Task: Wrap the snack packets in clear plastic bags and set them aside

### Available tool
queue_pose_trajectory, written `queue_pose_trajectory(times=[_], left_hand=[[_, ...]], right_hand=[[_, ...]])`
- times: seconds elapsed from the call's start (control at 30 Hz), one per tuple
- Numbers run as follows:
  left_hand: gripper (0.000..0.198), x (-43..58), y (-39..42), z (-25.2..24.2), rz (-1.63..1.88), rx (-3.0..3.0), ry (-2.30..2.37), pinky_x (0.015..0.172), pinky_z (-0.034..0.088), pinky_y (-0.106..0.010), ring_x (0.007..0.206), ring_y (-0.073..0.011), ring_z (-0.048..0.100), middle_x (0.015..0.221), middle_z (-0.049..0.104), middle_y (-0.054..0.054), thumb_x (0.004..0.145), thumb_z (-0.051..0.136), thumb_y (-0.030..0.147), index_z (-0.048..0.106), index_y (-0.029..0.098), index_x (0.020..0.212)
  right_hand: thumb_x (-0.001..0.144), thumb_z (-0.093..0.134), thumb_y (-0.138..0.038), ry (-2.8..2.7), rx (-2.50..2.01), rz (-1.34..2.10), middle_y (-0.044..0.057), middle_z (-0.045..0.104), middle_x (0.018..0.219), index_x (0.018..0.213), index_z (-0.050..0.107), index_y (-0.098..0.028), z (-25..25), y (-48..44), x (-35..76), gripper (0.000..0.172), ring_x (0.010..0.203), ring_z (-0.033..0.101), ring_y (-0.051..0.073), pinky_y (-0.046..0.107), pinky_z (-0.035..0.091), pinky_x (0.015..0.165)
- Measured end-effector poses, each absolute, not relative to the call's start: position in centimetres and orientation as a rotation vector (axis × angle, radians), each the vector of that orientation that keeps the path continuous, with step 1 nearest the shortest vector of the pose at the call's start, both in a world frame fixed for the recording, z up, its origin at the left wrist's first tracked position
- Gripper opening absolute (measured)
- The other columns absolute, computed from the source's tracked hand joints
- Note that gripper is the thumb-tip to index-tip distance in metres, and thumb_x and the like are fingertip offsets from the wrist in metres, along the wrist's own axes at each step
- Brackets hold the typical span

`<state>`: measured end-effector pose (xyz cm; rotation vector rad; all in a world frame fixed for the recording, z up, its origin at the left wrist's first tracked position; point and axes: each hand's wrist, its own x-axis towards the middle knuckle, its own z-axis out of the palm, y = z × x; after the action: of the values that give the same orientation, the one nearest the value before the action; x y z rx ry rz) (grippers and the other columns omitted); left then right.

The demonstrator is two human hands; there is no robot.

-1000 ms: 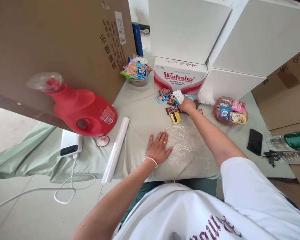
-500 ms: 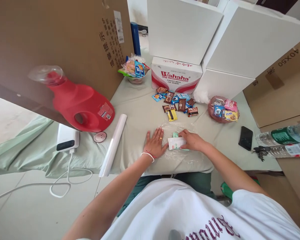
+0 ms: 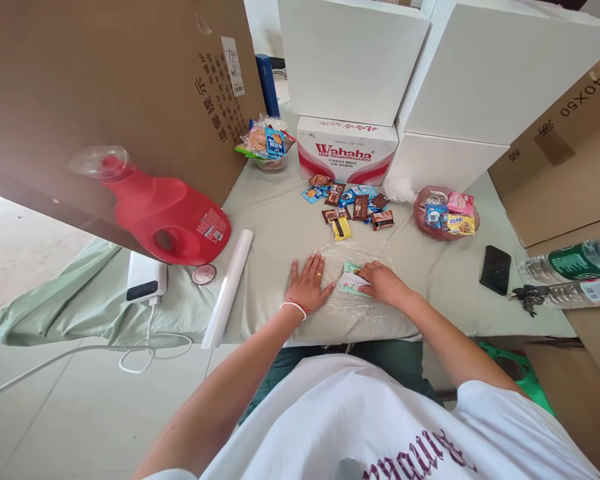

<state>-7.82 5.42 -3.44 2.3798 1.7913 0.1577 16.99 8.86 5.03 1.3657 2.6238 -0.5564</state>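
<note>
Taking the clear plastic sheet (image 3: 363,257) in front of you as the dial's centre, with 12 pointing away from you: a tall brown cardboard panel (image 3: 105,100) stands at 10 o'clock, and stacked white boxes (image 3: 353,57) rise at 12 and 1. All of it rests on a table under a pale green cloth (image 3: 275,227). A red detergent jug (image 3: 167,217) lies on its side at 9 o'clock against the panel. A Wahaha carton (image 3: 347,150) sits at 12 below the white boxes. A white roll of film (image 3: 229,288) lies at 9, between the jug and your left arm. The sheet itself is spread flat on the cloth, crinkled. A white power bank (image 3: 144,280) sits further out at 9, two water bottles (image 3: 573,273) lie at 3, a pink basket of snacks (image 3: 445,217) is at 2, and a clear bowl of packets (image 3: 269,143) is at 11. Loose snack wrappers (image 3: 353,203) are scattered at 12, just beyond the sheet, and a black phone (image 3: 495,270) lies at 3. Your left hand (image 3: 309,285) is open, palm down, fingers spread, pressing the sheet's 9 o'clock edge. Your right hand (image 3: 383,281) rests on the sheet with its fingers over one end of a small white-and-green packet (image 3: 349,283); you cannot tell whether it pinches the packet or only presses it. The packet lies on the sheet between your two hands, touching the right and just beside the left.
</note>
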Motion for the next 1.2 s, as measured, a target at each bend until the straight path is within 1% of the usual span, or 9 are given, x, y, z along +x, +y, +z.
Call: queue_pose_trajectory(times=[0.1, 0.23, 0.3, 0.43, 0.6, 0.77, 1.0, 1.1, 1.2], left_hand=[[0.077, -7.8, 5.5, -3.5, 0.147, 2.387, 1.792, 0.130, 0.005, -0.062, 0.161, -0.0300, 0.023, 0.174, 0.024, -0.014, 0.103, 0.030, 0.060, 0.027, 0.016, 0.167], [0.078, -7.7, 5.5, -3.4, 0.138, 2.381, 1.797, 0.130, 0.007, -0.064, 0.161, -0.0315, 0.023, 0.174, 0.023, -0.013, 0.103, 0.031, 0.060, 0.025, 0.016, 0.167], [0.078, -7.7, 5.4, -3.4, 0.143, 2.378, 1.801, 0.130, 0.008, -0.065, 0.162, -0.0325, 0.022, 0.174, 0.023, -0.014, 0.103, 0.032, 0.059, 0.024, 0.015, 0.167], [0.076, -7.8, 5.4, -3.3, 0.137, 2.381, 1.792, 0.129, 0.008, -0.065, 0.162, -0.0336, 0.022, 0.173, 0.025, -0.014, 0.102, 0.036, 0.053, 0.023, 0.016, 0.167], [0.075, -7.8, 5.5, -3.1, 0.133, 2.372, 1.778, 0.130, 0.008, -0.065, 0.161, -0.0314, 0.023, 0.173, 0.024, -0.014, 0.103, 0.033, 0.052, 0.025, 0.014, 0.167], [0.068, -7.9, 5.2, -3.2, 0.145, 2.333, 1.806, 0.129, 0.008, -0.068, 0.162, -0.0301, 0.023, 0.173, 0.026, -0.012, 0.106, 0.023, 0.049, 0.028, 0.018, 0.166], [0.060, -10.2, 3.7, -3.0, 0.155, 2.263, 1.900, 0.127, 0.009, -0.071, 0.159, -0.0303, 0.030, 0.171, 0.033, -0.007, 0.106, 0.029, 0.048, 0.037, 0.032, 0.163], [0.060, -11.2, 3.4, -3.0, 0.226, 2.162, 2.017, 0.127, 0.015, -0.069, 0.158, -0.0316, 0.032, 0.169, 0.039, -0.010, 0.105, 0.031, 0.048, 0.043, 0.027, 0.160], [0.058, -11.0, 3.6, -2.9, 0.373, 2.025, 2.164, 0.126, 0.026, -0.065, 0.158, -0.0356, 0.030, 0.163, 0.047, -0.016, 0.102, 0.039, 0.047, 0.058, 0.018, 0.148]], right_hand=[[0.095, 0.067, -0.027, 2.680, 1.504, -0.618, 0.008, 0.068, 0.103, 0.106, 0.068, -0.019, 5.4, 9.3, 18.1, 0.014, 0.100, 0.059, 0.024, 0.033, 0.044, 0.090], [0.099, 0.058, -0.024, 2.661, 1.763, -0.440, 0.011, 0.067, 0.109, 0.110, 0.065, -0.020, 5.6, 9.0, 17.6, 0.014, 0.108, 0.058, 0.026, 0.033, 0.045, 0.085], [0.098, 0.061, -0.027, 2.623, 1.672, -0.469, 0.012, 0.065, 0.117, 0.118, 0.064, -0.021, 5.2, 8.5, 16.8, 0.021, 0.111, 0.060, 0.027, 0.033, 0.046, 0.083], [0.092, 0.073, -0.034, 2.583, 1.506, -0.677, 0.012, 0.056, 0.137, 0.138, 0.055, -0.021, 4.2, 7.8, 15.7, 0.051, 0.110, 0.064, 0.024, 0.032, 0.050, 0.087], [0.088, 0.077, -0.037, 2.535, 1.548, -0.559, 0.015, 0.038, 0.162, 0.154, 0.043, -0.027, 3.7, 8.1, 15.8, 0.076, 0.126, 0.061, 0.032, 0.038, 0.053, 0.093], [0.091, 0.071, -0.039, 2.518, 1.520, -0.559, 0.013, 0.040, 0.163, 0.154, 0.047, -0.029, 3.4, 8.1, 16.7, 0.068, 0.131, 0.059, 0.032, 0.038, 0.053, 0.095], [0.091, 0.070, -0.038, 2.458, 1.641, -0.661, 0.012, 0.046, 0.157, 0.154, 0.045, -0.029, 2.5, 7.8, 19.5, 0.069, 0.122, 0.064, 0.028, 0.036, 0.052, 0.094], [0.090, 0.072, -0.037, 2.450, 1.667, -0.678, 0.013, 0.048, 0.155, 0.155, 0.043, -0.027, 2.4, 7.8, 19.6, 0.072, 0.123, 0.063, 0.028, 0.035, 0.051, 0.094], [0.089, 0.073, -0.036, 2.431, 1.691, -0.674, 0.015, 0.051, 0.150, 0.157, 0.038, -0.024, 2.5, 7.9, 19.3, 0.078, 0.125, 0.062, 0.030, 0.035, 0.050, 0.093]])
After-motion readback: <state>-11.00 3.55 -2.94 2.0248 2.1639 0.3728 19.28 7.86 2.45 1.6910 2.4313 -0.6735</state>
